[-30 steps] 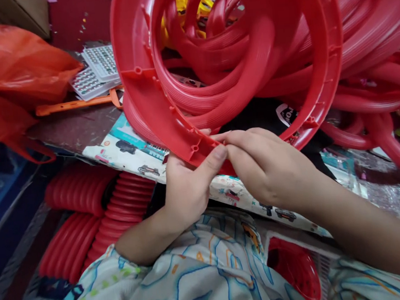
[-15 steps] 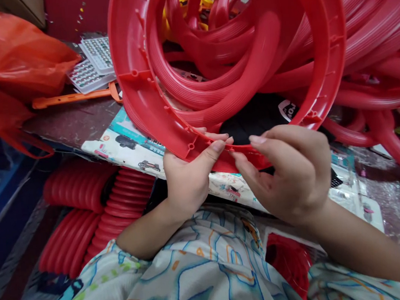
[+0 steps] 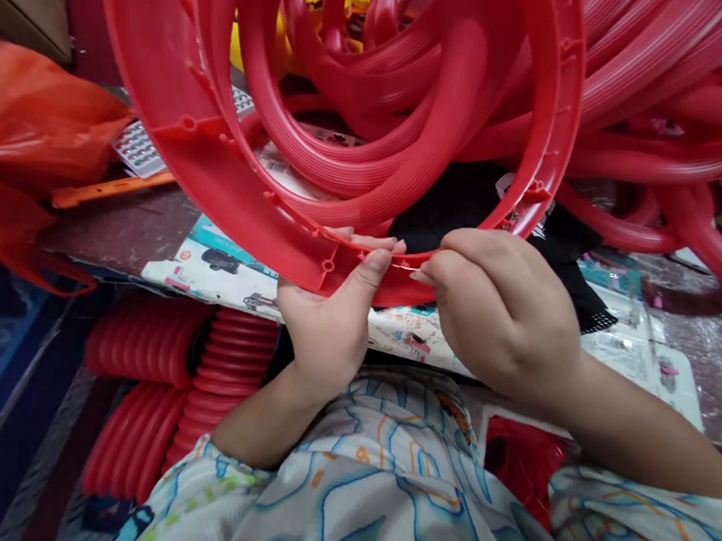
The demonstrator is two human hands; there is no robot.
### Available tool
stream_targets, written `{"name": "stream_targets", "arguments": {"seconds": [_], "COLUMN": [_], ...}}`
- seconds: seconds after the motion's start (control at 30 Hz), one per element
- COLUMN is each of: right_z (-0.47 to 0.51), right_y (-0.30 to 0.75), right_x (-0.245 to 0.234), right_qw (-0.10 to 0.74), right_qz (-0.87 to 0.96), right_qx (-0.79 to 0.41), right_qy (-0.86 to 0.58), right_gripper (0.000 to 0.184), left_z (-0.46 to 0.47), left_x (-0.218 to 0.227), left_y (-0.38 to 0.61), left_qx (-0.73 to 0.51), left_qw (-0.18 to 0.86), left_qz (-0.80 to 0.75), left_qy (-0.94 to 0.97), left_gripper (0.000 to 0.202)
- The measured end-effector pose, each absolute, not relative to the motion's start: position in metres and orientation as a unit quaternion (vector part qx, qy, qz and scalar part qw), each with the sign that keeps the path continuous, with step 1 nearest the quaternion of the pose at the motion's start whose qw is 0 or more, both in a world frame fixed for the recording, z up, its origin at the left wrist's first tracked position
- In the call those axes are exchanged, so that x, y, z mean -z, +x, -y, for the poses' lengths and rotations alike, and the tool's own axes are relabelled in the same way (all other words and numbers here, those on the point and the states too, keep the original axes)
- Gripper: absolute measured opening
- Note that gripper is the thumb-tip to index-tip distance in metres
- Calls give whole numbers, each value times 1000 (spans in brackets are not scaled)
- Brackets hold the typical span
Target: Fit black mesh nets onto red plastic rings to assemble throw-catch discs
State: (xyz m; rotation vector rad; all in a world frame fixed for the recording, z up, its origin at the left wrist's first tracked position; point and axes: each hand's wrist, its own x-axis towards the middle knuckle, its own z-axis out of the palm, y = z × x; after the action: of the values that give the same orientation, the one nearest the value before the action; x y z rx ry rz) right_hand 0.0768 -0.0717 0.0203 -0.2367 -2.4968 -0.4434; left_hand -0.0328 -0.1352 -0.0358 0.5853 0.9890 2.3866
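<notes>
A red plastic ring [image 3: 204, 179] is held tilted over the near edge of a crowded bench [image 3: 114, 231], its hollow side, set with small posts, turned toward the body. Its lower rim is gripped by the left hand [image 3: 328, 323], the thumb laid across the front and the fingers passed behind, a hold apparently used to keep the wide hoop from turning. Just beside it, the fingertips of the right hand [image 3: 508, 313] are drawn together in a pinch at the same rim. A thin pale line [image 3: 406, 267] is seen between the two hands; whether it is a strand or a gleam cannot be told, nor can what is pinched. The nearest arc is presumably kept low so that fine detail can be watched and reached.

Behind the ring, red tubes [image 3: 664, 71] are heaped, seemingly to leave elbow room in front. Printed card [image 3: 177, 272] is laid along the bench edge, perhaps as a cover, and black cloth [image 3: 437, 206] is partly framed by the ring's opening. At left, an orange bag [image 3: 23, 105] is set near an orange strip [image 3: 108, 190]. Below, ridged red stacks [image 3: 147, 337] are packed closely, perhaps to save space.
</notes>
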Motion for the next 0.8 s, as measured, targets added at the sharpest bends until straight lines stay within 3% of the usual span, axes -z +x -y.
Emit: {"name": "stream_targets", "arguments": {"seconds": [0.23,0.5,0.8], "right_z": [69,83,82], "right_y": [81,80,80], "right_x": [-21,-25,-32], "right_qw": [278,290,269], "right_qz": [951,919,900], "right_qx": [80,-54,-141], "right_qy": [-112,-261,-312], "right_gripper": [4,22,33], "left_z": [136,139,141], "left_x": [40,37,42], "left_y": [-34,-29,-23], "left_qx": [-869,-868,-861], "left_qw": [229,250,193], "left_qz": [-372,-367,-396], "left_qy": [232,222,254], "left_gripper": [22,22,18]}}
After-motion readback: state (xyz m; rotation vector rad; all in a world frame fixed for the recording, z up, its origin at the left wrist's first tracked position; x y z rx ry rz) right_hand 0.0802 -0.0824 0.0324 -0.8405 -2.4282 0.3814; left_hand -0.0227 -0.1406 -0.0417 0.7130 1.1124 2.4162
